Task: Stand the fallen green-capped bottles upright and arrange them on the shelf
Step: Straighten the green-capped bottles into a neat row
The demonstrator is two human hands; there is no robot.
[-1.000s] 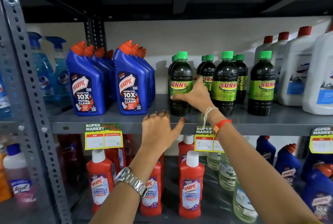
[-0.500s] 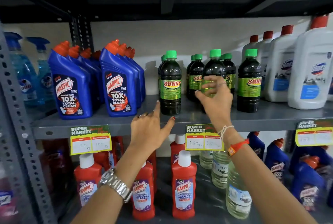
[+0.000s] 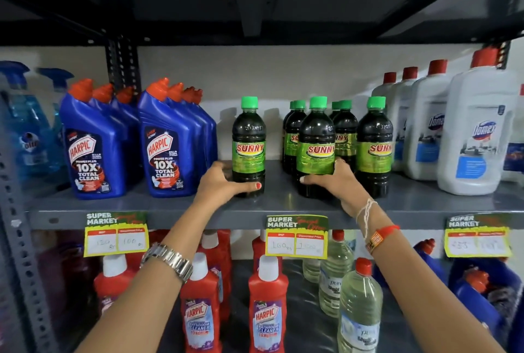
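Several dark green-capped SUNNY bottles stand upright on the grey shelf (image 3: 278, 205). My left hand (image 3: 224, 182) is wrapped around the base of the leftmost bottle (image 3: 249, 148), which stands apart from the group. My right hand (image 3: 337, 182) grips the base of the front middle bottle (image 3: 316, 148). Another front bottle (image 3: 374, 148) stands to its right, untouched. More green-capped bottles (image 3: 295, 131) stand behind in rows, partly hidden.
Blue Harpic bottles (image 3: 93, 154) stand left of the green-capped ones, white Domex bottles (image 3: 479, 137) to the right. Price tags (image 3: 296, 236) hang on the shelf edge. Red Harpic bottles (image 3: 266, 313) and clear bottles (image 3: 360, 307) fill the shelf below. A slotted metal post (image 3: 17, 239) runs down the left.
My left hand has reached up from the shelf edge and closed on the leftmost bottle's base. My right hand dropped from the middle bottle's label to grip its base.
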